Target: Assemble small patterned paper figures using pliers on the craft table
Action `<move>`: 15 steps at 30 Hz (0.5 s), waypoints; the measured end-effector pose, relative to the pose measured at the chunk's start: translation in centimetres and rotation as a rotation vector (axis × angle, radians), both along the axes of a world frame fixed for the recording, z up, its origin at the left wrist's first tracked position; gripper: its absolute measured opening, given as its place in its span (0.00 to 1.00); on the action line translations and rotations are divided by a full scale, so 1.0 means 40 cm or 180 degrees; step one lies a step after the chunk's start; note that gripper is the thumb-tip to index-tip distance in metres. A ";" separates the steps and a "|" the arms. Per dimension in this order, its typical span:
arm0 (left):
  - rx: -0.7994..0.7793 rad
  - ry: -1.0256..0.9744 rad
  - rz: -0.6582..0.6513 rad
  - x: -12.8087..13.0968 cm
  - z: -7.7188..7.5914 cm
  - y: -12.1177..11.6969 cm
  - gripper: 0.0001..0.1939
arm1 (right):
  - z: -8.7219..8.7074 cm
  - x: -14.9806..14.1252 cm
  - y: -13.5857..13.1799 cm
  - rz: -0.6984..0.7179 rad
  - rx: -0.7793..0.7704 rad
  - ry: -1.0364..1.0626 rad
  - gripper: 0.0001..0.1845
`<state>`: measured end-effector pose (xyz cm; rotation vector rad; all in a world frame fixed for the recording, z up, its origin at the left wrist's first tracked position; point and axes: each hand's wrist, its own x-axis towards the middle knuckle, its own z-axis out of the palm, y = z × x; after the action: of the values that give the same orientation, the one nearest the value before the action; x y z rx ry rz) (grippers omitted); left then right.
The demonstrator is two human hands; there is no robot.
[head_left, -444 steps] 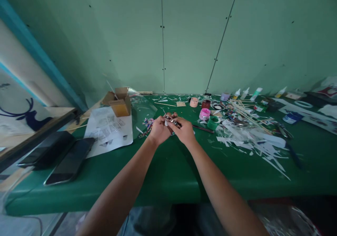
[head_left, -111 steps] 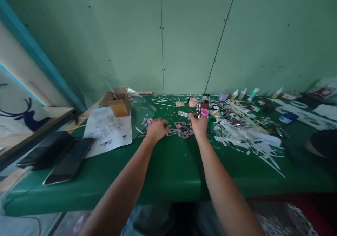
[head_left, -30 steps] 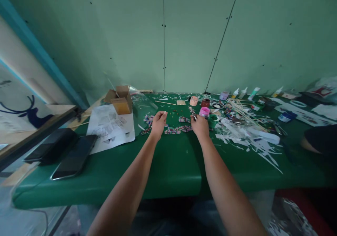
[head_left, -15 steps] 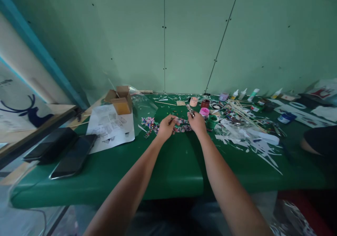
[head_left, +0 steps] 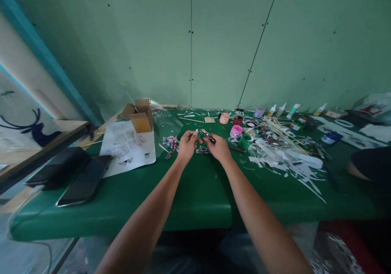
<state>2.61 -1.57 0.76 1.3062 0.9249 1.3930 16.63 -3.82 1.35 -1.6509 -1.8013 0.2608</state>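
My right hand is closed around a small shiny metal tool, perhaps nail clippers, whose tip points up and left. Close beside that tip, my left hand pinches a small whitish piece, too small to name. Below and between the hands lies a strip of multicoloured bits on the green tabletop. A pile of pink, blue and dark bits lies just left of my left hand, partly hidden by it.
Right of my hands stand open paint jars, pink, green and dark red. Beyond them are paper scraps and thin sticks. Printed paper, a cardboard box and a phone lie left. Another person's arm shows far right.
My right hand has moved left with the metal tool, bringing it close to my left hand. My left hand has shifted slightly left. More of the table beside the jars shows.
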 end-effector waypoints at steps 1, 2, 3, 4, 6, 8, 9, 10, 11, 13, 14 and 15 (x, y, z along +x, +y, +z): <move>-0.0011 0.0012 0.0001 0.000 0.001 -0.001 0.14 | -0.001 -0.001 0.000 -0.0043 0.0017 -0.0069 0.16; -0.0015 0.0037 -0.0013 -0.001 0.003 -0.003 0.14 | -0.002 -0.003 0.001 -0.0069 0.0014 -0.0152 0.15; -0.0014 0.0065 -0.0025 -0.002 0.004 -0.004 0.13 | -0.003 -0.005 0.000 -0.0081 -0.0001 -0.0245 0.14; -0.0018 0.0093 -0.0026 -0.002 0.006 -0.005 0.13 | -0.003 -0.007 0.000 -0.0090 -0.0014 -0.0341 0.14; -0.0060 0.0147 0.0008 -0.004 0.008 -0.007 0.12 | -0.003 -0.011 -0.004 -0.0128 -0.0026 -0.0512 0.14; -0.0115 0.0198 0.0062 -0.006 0.010 -0.008 0.11 | 0.000 -0.015 -0.009 -0.0180 -0.0054 -0.0650 0.15; -0.0131 0.0219 0.0086 -0.006 0.011 -0.008 0.11 | 0.002 -0.017 -0.011 -0.0206 -0.0064 -0.0712 0.15; -0.0136 0.0239 0.0101 -0.006 0.011 -0.008 0.10 | 0.005 -0.018 -0.014 -0.0221 -0.0069 -0.0770 0.16; -0.0135 0.0256 0.0118 -0.007 0.011 -0.008 0.10 | 0.007 -0.020 -0.016 -0.0221 -0.0070 -0.0827 0.16; -0.0143 0.0278 0.0167 -0.008 0.009 -0.006 0.10 | 0.011 -0.022 -0.018 -0.0200 -0.0053 -0.0938 0.16; -0.0149 0.0287 0.0200 -0.009 0.008 -0.005 0.10 | 0.013 -0.023 -0.019 -0.0186 -0.0050 -0.0992 0.15; -0.0150 0.0300 0.0233 -0.010 0.006 -0.004 0.10 | 0.015 -0.024 -0.020 -0.0175 -0.0054 -0.1042 0.15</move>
<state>2.21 -1.73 1.02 1.3230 1.0725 1.3666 15.65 -4.61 1.93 -1.8354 -1.9891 -0.0217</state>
